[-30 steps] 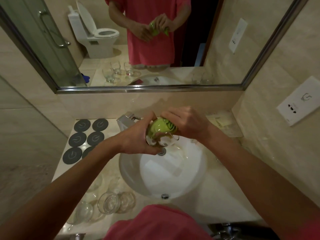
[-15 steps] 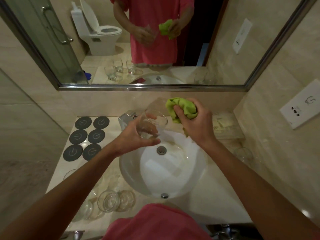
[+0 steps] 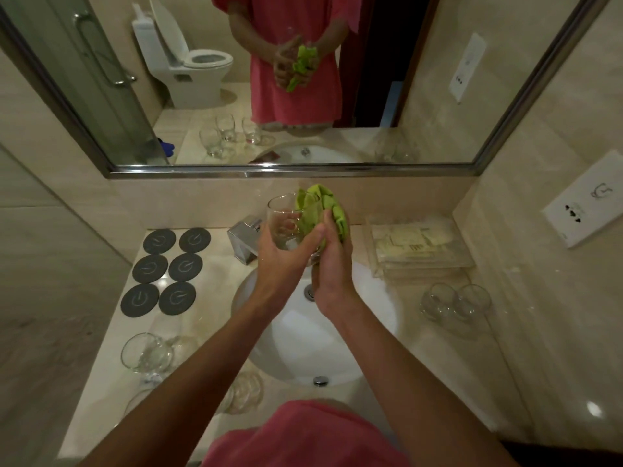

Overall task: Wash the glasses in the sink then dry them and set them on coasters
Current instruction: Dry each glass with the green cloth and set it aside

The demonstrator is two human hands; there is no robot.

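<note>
Nearest the viewer, a pink shirt front (image 3: 303, 436) and two bare forearms reaching forward over a white round sink (image 3: 371, 332) set in a beige marble counter (image 3: 455, 382). Left of the basin, clear glasses (image 3: 146, 353) standing on the counter, some partly hidden by the left arm; right of the basin, two more glasses (image 3: 455, 303) side by side. Above the basin, left hand (image 3: 281, 261) wrapped around a clear glass (image 3: 286, 220), held upright; right hand (image 3: 332, 264) pressing a green cloth (image 3: 323, 210) against the glass's right side, fingers curled round the cloth. Behind, a chrome tap (image 3: 244, 237); far left, six dark round coasters (image 3: 168, 266), in two columns, bare; far right, a clear tray (image 3: 418, 244) of packets. Rearmost, a framed wall mirror (image 3: 303, 79).
</note>
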